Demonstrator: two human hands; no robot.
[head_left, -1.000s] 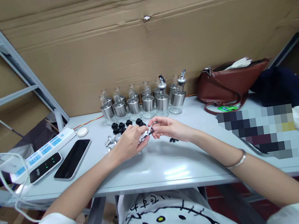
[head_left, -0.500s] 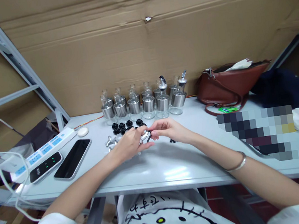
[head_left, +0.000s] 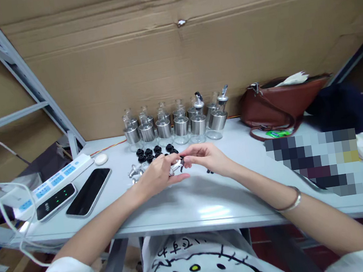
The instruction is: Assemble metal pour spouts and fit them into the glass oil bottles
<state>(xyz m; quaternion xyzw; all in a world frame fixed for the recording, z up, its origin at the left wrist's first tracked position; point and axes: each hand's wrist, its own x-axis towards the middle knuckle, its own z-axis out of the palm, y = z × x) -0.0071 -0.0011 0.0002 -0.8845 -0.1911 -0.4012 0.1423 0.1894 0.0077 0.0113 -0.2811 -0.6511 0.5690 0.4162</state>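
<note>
My left hand [head_left: 155, 175] is closed around a silver pourer spout [head_left: 175, 168] above the middle of the table, its thumb stretched to the right. At the spout's right end sits a small black piece [head_left: 182, 164], which the fingertips of my right hand [head_left: 210, 159] pinch. Partly hidden behind my left hand, several loose silver spouts [head_left: 134, 170] lie on the table. Just beyond them stand several black stoppers [head_left: 149, 152]. A few tiny black pieces [head_left: 209, 171] rest under my right hand.
Rows of glass bottles with steel sleeves [head_left: 165, 130] stand along the cardboard wall; two carry pourers [head_left: 222, 98]. At left are a phone [head_left: 88, 193], a device with green lights [head_left: 56, 202] and a power strip [head_left: 53, 183]. A brown bag [head_left: 275, 105] sits at right.
Both hands stay together at the spout with almost the same grip. The small black piece at its end has turned slightly. The whole view has shifted a little.
</note>
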